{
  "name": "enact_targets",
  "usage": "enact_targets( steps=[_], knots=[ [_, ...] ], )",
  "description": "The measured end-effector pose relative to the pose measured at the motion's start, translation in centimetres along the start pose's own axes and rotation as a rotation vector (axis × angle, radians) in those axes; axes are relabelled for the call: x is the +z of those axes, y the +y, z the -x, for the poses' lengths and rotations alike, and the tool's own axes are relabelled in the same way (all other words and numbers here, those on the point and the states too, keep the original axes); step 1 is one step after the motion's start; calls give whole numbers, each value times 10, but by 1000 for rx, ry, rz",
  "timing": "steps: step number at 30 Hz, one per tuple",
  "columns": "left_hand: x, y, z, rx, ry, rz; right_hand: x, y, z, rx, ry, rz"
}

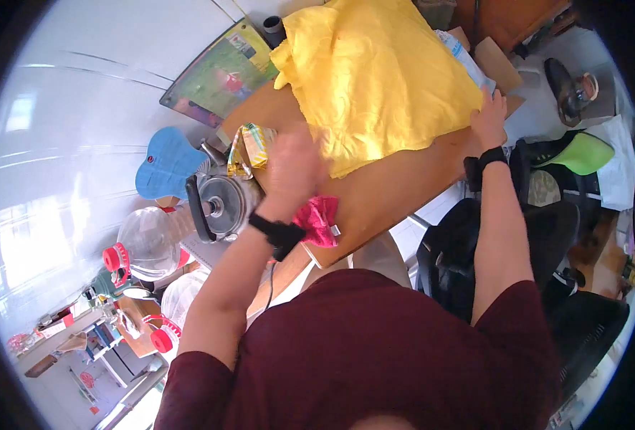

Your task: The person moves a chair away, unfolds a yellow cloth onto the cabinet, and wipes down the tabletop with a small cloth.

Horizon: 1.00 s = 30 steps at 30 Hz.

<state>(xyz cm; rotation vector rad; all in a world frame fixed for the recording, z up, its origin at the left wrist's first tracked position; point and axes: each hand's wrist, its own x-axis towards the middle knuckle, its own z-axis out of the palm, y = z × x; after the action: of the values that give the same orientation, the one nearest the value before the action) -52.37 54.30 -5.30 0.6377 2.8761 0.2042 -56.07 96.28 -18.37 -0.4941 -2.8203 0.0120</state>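
we have a brown wooden-topped table (pixel 403 183) before us and, on it at one o'clock in our view, a broad yellow sheet of creased fabric (pixel 382 86). we judge it light, soft and limp, hard to damage but quick to bunch, so we would pinch its loose edges at seven and four o'clock. our left hand (pixel 294 165) blurs near its eight-o'clock edge; whether it grips, we cannot tell. our right hand (pixel 489 120), fingers apart, is at its four-o'clock corner. a crumpled bright-pink cloth (pixel 319 221) lies at seven o'clock from it.
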Motion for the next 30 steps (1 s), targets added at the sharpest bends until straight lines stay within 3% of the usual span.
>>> enact_targets(
  steps=[1, 3, 4, 6, 7, 9, 10, 13, 18, 22, 25, 30],
  knots=[
    [-43, -2, -6, -318, -274, -19, -1, -6, 2, -29, 180, -95],
    [2, -58, 9, -462, 485, -129, -38, -43, 18, -21, 175, -241],
    [20, -75, 11, -454, 497, -125, -54, -61, 23, -16, 159, -386],
    [41, -96, 4, -784, 363, -94, -28, -81, 35, 32, 259, -469],
    [41, -98, 1, -767, 372, -87, -26, -95, 41, -15, 267, -513],
    [42, -98, 3, -737, 67, 609, -33, -129, 61, -129, 239, -561],
    [53, -99, 0, -733, 67, 611, -38, -146, 72, -197, 207, -567],
    [86, -105, -4, -693, 290, 515, -37, -181, 99, -328, 65, -598],
    [54, -131, -39, -494, 279, 320, -36, -201, 123, -454, -223, -453],
    [33, -166, -92, -214, 330, 122, -35, -201, 122, -437, -229, -444],
    [35, -179, -123, -143, 314, 59, -35, -201, 121, -435, -228, -446],
    [41, -152, -126, -320, 261, -206, -38, -205, 120, -414, -255, -434]
  ],
)
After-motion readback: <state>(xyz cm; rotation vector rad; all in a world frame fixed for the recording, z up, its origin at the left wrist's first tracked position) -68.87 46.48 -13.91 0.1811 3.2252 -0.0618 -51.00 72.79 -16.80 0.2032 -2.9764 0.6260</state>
